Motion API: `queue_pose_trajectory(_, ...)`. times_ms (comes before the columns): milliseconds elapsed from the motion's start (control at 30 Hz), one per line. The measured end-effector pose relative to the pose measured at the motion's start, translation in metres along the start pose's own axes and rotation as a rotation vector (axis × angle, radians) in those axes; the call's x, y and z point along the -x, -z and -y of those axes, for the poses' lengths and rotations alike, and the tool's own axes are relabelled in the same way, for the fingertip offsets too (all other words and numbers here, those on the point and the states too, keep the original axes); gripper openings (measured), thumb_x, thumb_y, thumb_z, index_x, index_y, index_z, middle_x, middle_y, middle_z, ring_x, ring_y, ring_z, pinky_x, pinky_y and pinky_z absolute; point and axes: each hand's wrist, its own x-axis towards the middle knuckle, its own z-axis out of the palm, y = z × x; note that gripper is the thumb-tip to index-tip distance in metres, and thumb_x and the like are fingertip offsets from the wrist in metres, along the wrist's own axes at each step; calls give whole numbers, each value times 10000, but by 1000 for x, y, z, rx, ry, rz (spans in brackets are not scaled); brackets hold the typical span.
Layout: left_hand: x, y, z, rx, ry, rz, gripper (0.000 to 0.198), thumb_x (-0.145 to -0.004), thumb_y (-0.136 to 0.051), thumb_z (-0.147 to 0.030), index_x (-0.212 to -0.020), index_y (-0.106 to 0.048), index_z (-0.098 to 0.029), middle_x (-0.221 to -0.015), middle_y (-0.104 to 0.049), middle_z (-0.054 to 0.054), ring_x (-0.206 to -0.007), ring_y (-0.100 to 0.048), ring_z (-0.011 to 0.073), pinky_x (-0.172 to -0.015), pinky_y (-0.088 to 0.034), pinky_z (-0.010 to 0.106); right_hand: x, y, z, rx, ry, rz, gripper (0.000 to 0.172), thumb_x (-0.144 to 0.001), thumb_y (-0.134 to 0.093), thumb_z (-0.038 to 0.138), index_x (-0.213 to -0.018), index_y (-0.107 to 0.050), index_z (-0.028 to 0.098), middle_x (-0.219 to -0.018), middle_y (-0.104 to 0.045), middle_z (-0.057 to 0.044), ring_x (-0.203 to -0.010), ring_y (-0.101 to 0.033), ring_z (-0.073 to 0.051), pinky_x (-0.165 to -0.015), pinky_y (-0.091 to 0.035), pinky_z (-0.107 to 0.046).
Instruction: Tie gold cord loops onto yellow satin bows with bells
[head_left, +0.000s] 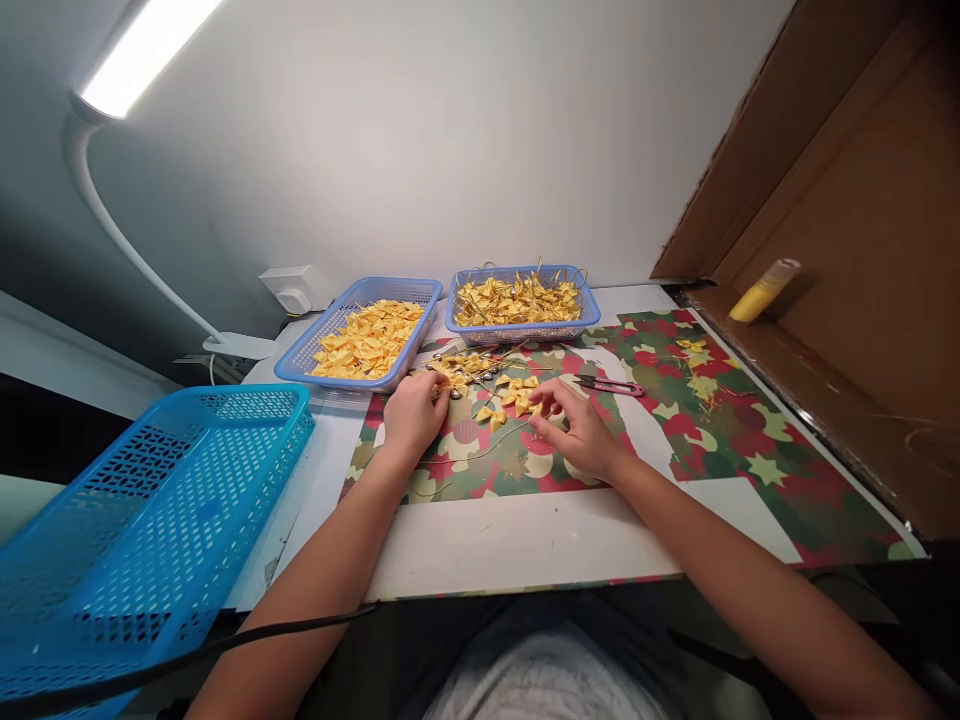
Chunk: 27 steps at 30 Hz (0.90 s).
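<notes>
My left hand [416, 412] rests at the near-left edge of a pile of gold cords with small bells [466, 367]. Its fingers are pinched together at the pile, and what lies between them is too hidden to name. My right hand [579, 432] is curved, thumb and fingers apart, beside a small group of yellow ribbon bows [517, 393]. One more bow [492, 416] lies between the two hands. A thin cord [487, 452] curves across the patterned table cover below them. Just beyond my right hand lies a pair of pink-handled thread snips [611, 386].
Behind the pile stand a blue basket of yellow bows [281, 368] and another basket of corded bows [592, 312]. A larger blue basket [199, 510] is at left, under a lamp [112, 225]. Scraps [703, 388] and a yellow roll [757, 295] are at right, near a brown cardboard wall [847, 200].
</notes>
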Motion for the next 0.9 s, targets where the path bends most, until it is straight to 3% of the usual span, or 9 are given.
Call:
queue_pose_trajectory(300,4,11,-15,90,-12,-184,42,-817,-585,-229,-797,-595,-194,-850,-690,44,-814,-633,214,-694,-446,301,0,-3,4,-35,38,4,92,-849,-581,233,-930,-547,207,-928,-591,-43,-845,-567,-166,-755,-485,-306)
queue_pose_trajectory(467,20,11,-44,226,-204,-217,72,-831,-588,-239,-769,-573,-206,-758,-663,19,-747,-615,180,-688,-450,282,3,-15,14,-179,-121,23,207,-812,-657,311,-976,-581,210,-1005,-641,-57,-862,-608,-171,-646,-508,-269)
queue_pose_trajectory(633,34,5,-63,329,-382,-150,45,-827,-567,-217,-782,-567,-215,-720,-633,19,-708,-583,178,-640,-439,285,5,-30,13,-442,-265,-27,267,-794,-675,347,-1002,-573,213,-950,-670,-47,-886,-651,-176,-725,-538,-299)
queue_pose_trajectory(767,37,3,-67,414,-426,-109,30,-816,-544,-188,-802,-564,-205,-721,-628,28,-696,-565,178,-635,-444,296,2,-33,10,-557,-301,-50,258,-745,-719,378,-878,-580,205,-889,-670,-31,-845,-650,-170,-781,-546,-321)
queue_pose_trajectory(900,39,8,-69,522,-444,-40,89,-785,-584,-174,-868,-559,-193,-741,-627,11,-679,-573,140,-622,-463,256,0,-26,10,-645,-333,14,285,-715,-739,410,-837,-589,201,-871,-669,-31,-834,-655,-175,-765,-551,-325)
